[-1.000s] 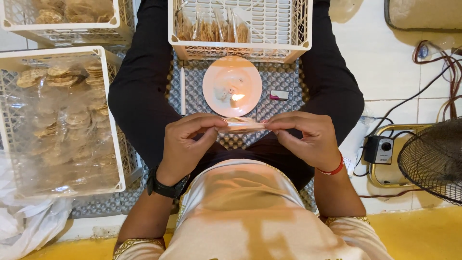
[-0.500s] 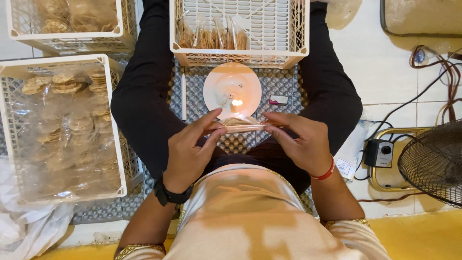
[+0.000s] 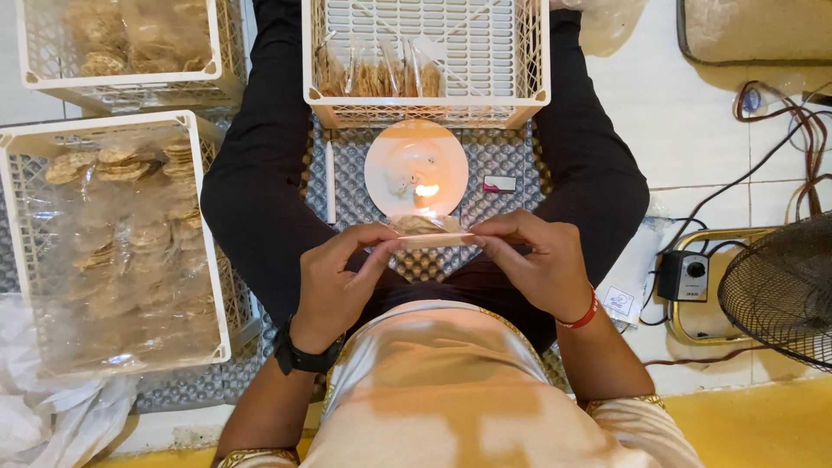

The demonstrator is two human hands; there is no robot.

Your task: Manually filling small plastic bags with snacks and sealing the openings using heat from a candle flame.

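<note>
The floor was pale tile with a yellow strip along the near edge. A grey patterned mat lay on it, carrying a round white plate with a small flame and a white crate of bagged wafers. Two more crates stood to the left. A fan, a switch box and cables lay to the right.

A small clear plastic packet of round crackers is lying flat between both hands, just in front of the lit candle; upright clear packets of the same crackers are standing in a row inside the white crate straight ahead; flat clear bags of crackers are filling the white crate on the left, and more bagged crackers are sitting in the crate beyond it; a white label is showing on the floor to the right.
</note>
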